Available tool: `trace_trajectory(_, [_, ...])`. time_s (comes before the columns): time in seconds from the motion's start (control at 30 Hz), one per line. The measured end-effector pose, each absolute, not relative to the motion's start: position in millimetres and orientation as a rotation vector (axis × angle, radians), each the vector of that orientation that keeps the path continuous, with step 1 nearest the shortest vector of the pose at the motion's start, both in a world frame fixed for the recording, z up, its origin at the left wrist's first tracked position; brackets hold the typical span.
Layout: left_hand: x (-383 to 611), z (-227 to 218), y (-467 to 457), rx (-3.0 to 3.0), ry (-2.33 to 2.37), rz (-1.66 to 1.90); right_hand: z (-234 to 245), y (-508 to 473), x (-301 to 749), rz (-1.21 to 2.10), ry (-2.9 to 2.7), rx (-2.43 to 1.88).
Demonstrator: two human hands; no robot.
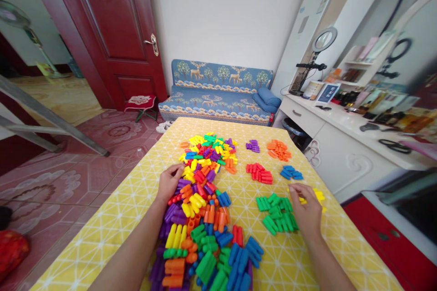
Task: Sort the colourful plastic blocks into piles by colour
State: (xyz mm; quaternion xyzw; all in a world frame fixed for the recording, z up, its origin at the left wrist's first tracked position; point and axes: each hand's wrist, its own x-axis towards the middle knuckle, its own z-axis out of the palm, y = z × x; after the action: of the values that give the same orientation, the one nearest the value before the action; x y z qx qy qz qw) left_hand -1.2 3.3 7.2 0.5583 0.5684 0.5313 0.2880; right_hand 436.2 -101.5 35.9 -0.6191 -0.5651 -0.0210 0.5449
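A long heap of mixed plastic building pieces (208,218), finger-shaped and joined in rows, lies across the tabletop. My left hand (169,184) is at the heap's left edge, fingers bent and tips close together beside some yellow pieces (189,173); what they grip, if anything, is hidden. To the right, my right hand (306,207) hovers between the green pieces (277,213) and the yellow pieces (320,196), partly covering the latter. Its fingers are curled together, and I cannot make out anything in them.
Sorted by colour, purple (253,146), orange (279,150), red (259,173) and blue pieces (291,173) lie on the yellow patterned tablecloth (239,127). A blue sofa (218,95) stands beyond, a white dresser (327,134) to the right, a small red stool (139,102) at left.
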Motion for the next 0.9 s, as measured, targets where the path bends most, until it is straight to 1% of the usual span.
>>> trace_trajectory(0.13, [-1,8,3,1.500,1.518,1.417,55,-116,369,0.490,-1.717,-1.308])
trace_trajectory(0.2, [-1,9,3,1.501,1.521,1.410,58,-121,343,0.642,-1.851,-1.251])
trace_trajectory(0.27, [-1,9,3,1.493,1.523,1.407,58,-121,322,0.712,-1.929,-1.236])
trace_trajectory(0.43, [-1,6,4,1.488,1.510,1.409,54,-102,288,0.727,-2.049,-1.426])
trace_trajectory(0.53, [-2,6,4,1.488,1.516,1.405,53,-91,275,0.670,-2.085,-1.545])
trace_trajectory(0.67, [-1,12,1,1.505,1.520,1.396,52,-90,265,0.566,-2.059,-1.581])
trace_trajectory(0.8, [1,16,-1,1.513,1.508,1.395,56,-82,274,0.539,-2.049,-1.597])
trace_trajectory(0.9, [1,13,0,1.510,1.499,1.401,64,-59,307,0.548,-1.930,-1.654])
